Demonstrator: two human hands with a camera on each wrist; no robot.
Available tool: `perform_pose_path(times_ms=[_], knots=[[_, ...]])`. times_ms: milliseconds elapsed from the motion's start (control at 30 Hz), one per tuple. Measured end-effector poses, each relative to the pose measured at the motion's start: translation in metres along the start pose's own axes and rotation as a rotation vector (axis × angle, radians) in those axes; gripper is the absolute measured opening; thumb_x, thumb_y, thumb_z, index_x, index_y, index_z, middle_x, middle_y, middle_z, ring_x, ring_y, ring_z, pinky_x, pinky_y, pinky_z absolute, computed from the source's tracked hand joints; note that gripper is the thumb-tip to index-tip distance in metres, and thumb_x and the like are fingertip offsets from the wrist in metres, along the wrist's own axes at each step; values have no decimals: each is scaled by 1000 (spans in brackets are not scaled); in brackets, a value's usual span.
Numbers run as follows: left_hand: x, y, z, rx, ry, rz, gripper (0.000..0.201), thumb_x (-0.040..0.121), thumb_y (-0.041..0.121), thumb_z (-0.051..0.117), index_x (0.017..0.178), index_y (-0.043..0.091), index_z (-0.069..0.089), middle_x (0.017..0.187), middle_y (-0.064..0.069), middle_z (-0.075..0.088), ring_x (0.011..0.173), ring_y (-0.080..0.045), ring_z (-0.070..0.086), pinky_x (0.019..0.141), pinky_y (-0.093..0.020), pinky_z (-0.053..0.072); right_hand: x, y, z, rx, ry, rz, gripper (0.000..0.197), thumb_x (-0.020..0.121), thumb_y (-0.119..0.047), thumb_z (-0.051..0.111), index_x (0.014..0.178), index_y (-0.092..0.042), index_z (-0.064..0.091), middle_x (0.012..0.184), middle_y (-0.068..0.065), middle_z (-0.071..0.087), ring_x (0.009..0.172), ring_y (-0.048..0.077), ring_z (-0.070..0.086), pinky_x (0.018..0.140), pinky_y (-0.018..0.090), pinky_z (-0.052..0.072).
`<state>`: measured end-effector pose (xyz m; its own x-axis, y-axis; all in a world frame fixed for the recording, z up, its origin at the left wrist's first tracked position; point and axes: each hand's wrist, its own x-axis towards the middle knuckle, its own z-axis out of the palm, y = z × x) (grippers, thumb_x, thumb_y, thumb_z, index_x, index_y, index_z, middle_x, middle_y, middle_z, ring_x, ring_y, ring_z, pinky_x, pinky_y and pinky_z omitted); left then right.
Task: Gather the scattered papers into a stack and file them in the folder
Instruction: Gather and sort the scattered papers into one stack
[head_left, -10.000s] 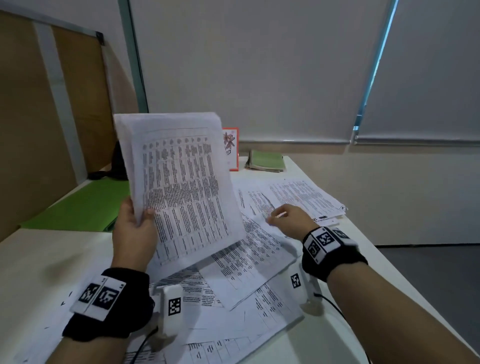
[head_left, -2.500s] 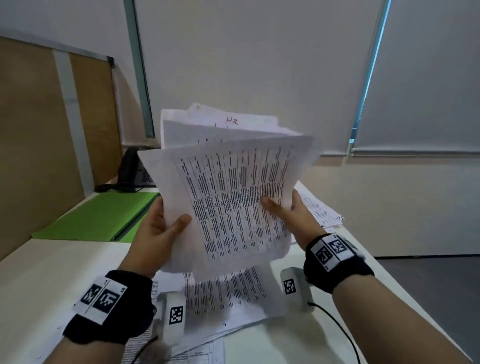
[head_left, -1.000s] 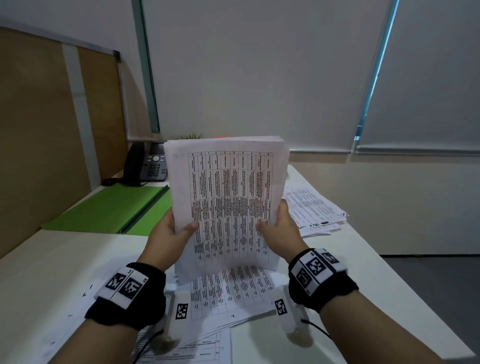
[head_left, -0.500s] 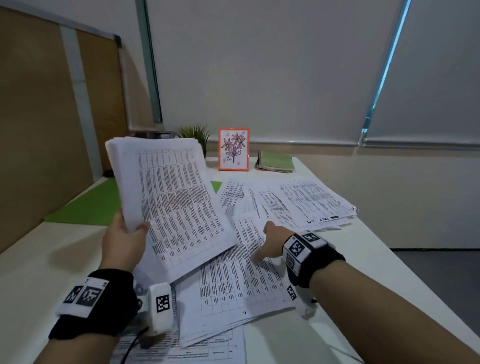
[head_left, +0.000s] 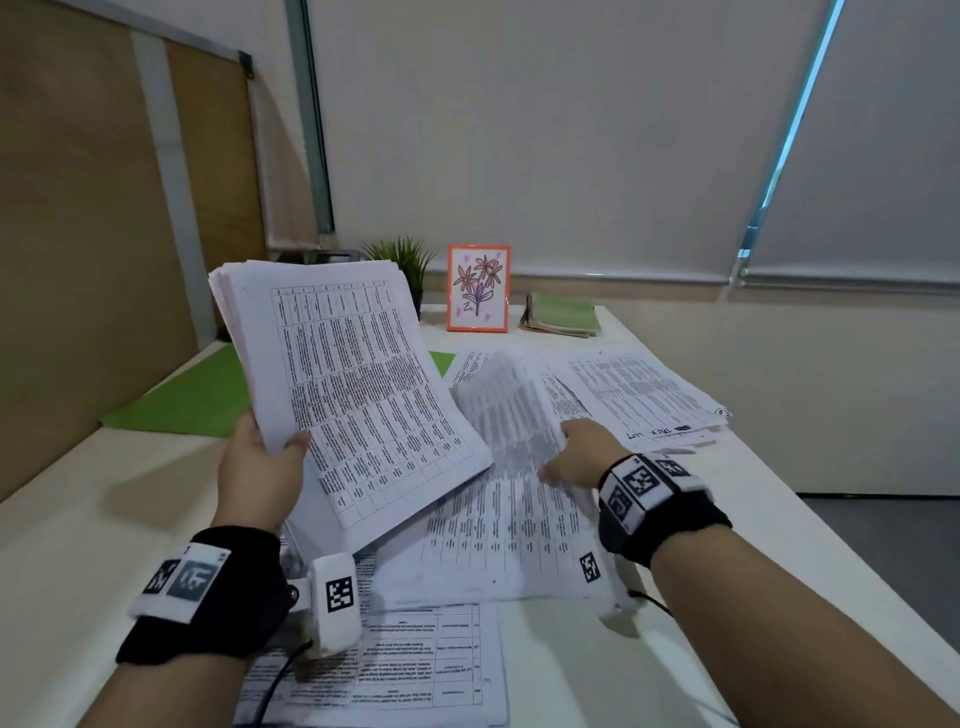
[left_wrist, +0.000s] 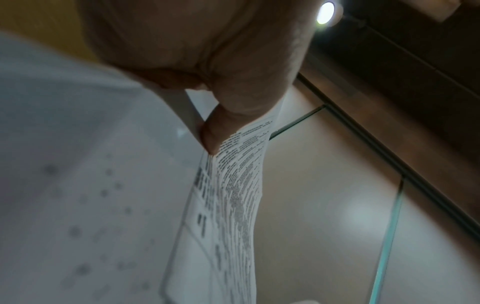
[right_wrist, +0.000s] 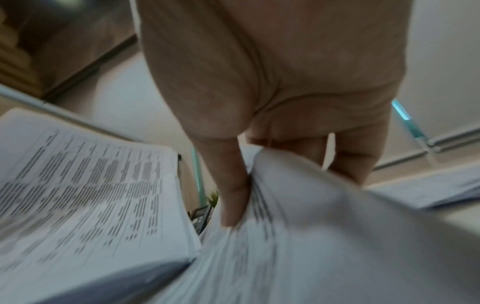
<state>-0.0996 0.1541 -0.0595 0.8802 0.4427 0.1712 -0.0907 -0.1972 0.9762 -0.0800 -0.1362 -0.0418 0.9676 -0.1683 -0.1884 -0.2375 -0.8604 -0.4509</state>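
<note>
Left hand (head_left: 260, 467) grips thick stack of white printed papers (head_left: 348, 395), raised, tilted above white desk (head_left: 78, 545). Right hand (head_left: 576, 454) pinches loose printed sheets (head_left: 514, 447), lifting them off desk. Green folder (head_left: 192, 400) behind stack.

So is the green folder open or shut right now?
Cannot tell. The green folder lies flat on the desk behind the stack held in the left hand, which hides most of it.

Looking like an office: printed table sheets (head_left: 639, 389) lying across a white desk (head_left: 67, 545), green folder (head_left: 192, 400) far left, roller blinds (head_left: 545, 130) hanging behind.
</note>
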Motion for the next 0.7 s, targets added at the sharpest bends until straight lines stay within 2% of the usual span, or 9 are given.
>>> perform_pose_path(times_ms=[67,100,167,267,367,467,600,633,700], knots=[[-2,2,1,-2,-2,13,28,91,8,56,117,13,48,106,-3,57,94,-23,55,88,-38,43,4,12,-5,145,94,-7,47,87,-22,63,129,-7,51,129,11,56,116,27,55,98,37,47],[-3,4,2,4,-2,20,28,91,9,56,118,13,48,106,-3,57,94,-23,55,87,-37,43,5,19,-6,236,163,-16,35,88,-25,61,118,-9,58,113,9,64,103,26,61,89,37,51],[-4,6,5,21,6,38,29,91,9,55,118,14,49,105,-2,58,94,-23,55,87,-37,43,4,29,-10,447,322,-19,16,89,-22,57,98,-12,64,85,5,65,81,27,62,71,35,54],[-6,11,7,40,26,47,27,92,12,54,118,16,49,107,-2,58,94,-23,54,86,-35,41,-1,40,-24,599,556,-20,11,87,-11,56,94,-11,65,80,11,63,73,27,59,58,31,47],[-10,15,9,79,46,52,29,93,13,52,122,14,49,115,-9,61,94,-26,54,84,-36,40,-7,48,-43,742,688,-77,16,87,-9,56,100,-11,65,84,11,62,79,27,58,64,25,40],[-16,22,11,83,83,44,32,94,12,50,126,14,48,119,-12,61,93,-27,53,82,-34,38,-14,51,-60,948,729,-137,25,90,-11,58,115,-14,64,97,8,64,85,21,57,64,19,41],[-20,29,14,46,91,39,32,94,13,51,126,14,48,117,-12,61,91,-24,51,83,-34,39,-18,50,-71,1160,626,-202,16,88,-9,62,98,-21,66,96,1,68,95,23,63,87,36,52],[-20,30,16,13,80,31,34,93,12,52,127,15,48,116,-9,60,93,-24,53,85,-34,40,-19,48,-72,1192,578,-221,16,88,-7,62,94,-22,66,95,1,69,95,23,64,87,36,53],[-20,32,21,-98,39,20,38,92,8,54,129,14,49,115,-8,61,99,-25,58,89,-35,42,-22,43,-70,1234,474,-260,16,89,-4,60,89,-19,65,92,1,69,88,19,66,76,29,55]])
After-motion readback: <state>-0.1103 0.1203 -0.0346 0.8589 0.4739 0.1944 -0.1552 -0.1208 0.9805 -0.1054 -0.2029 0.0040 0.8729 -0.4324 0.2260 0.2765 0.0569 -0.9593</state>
